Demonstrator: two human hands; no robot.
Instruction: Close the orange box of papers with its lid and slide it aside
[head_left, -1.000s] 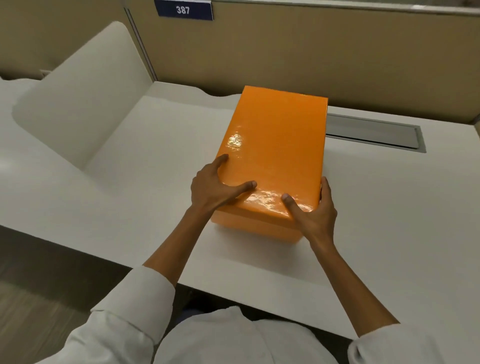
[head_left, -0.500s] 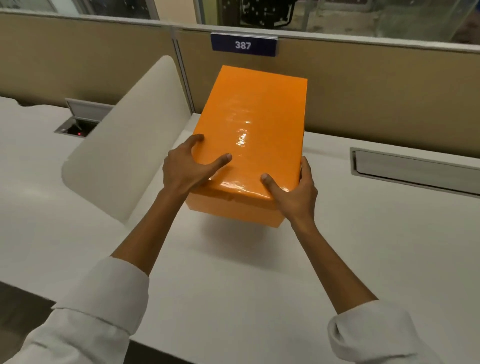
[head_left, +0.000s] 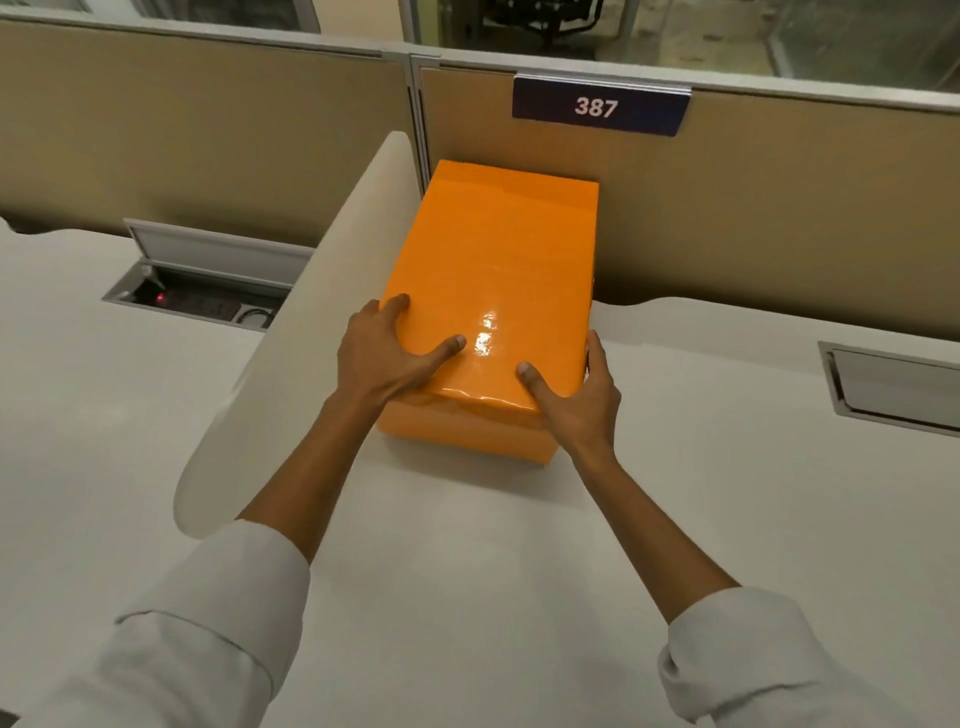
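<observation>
The orange box (head_left: 498, 270) stands on the white desk (head_left: 467, 545) with its glossy lid on, so the papers inside are hidden. Its far end reaches the beige partition. My left hand (head_left: 384, 353) grips the near left corner, thumb on the lid and fingers along the left side. At the near right corner my right hand (head_left: 576, 400) holds on, thumb on top and fingers wrapped round the right side.
A curved white divider (head_left: 311, 322) rises just left of the box. The beige partition (head_left: 753, 218) with a "387" plate (head_left: 597, 106) closes the back. One cable hatch (head_left: 202, 280) is open at the left, another hatch (head_left: 893, 384) is shut at the right.
Both hands have pushed the closed box away from me and to the left, from mid-desk up to the partition beside the divider. The grip on the near corners is unchanged.
</observation>
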